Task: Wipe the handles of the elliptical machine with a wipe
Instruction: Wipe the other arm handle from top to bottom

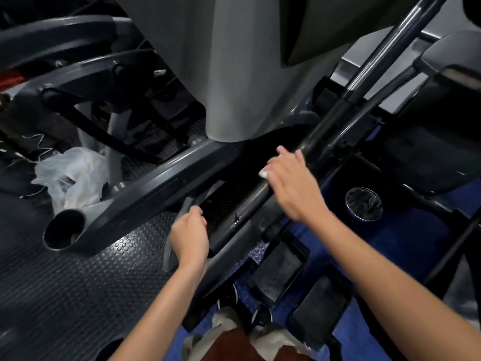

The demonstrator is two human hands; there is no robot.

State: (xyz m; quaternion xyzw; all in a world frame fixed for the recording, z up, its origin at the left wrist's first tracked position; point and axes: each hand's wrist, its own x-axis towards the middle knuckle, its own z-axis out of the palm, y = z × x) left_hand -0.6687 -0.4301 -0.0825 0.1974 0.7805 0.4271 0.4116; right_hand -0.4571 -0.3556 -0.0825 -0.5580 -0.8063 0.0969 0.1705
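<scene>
A long black handle [250,201] of the elliptical machine runs diagonally from lower left up to the right. My right hand [291,183] lies over it with a small white wipe [263,174] showing under the fingers, pressed against the bar. My left hand [190,235] is curled around the lower end of the same handle, near its tip. A second black arm [145,186] of the machine ends in an open tube [63,230] at the left. The grey housing [234,74] of the machine rises behind both hands.
A crumpled clear plastic bag [70,175] lies on the studded rubber floor [78,282] at left. Black foot pedals [320,308] and a round chrome-rimmed cap [364,203] sit to the right. My shoes [244,306] stand on blue flooring below.
</scene>
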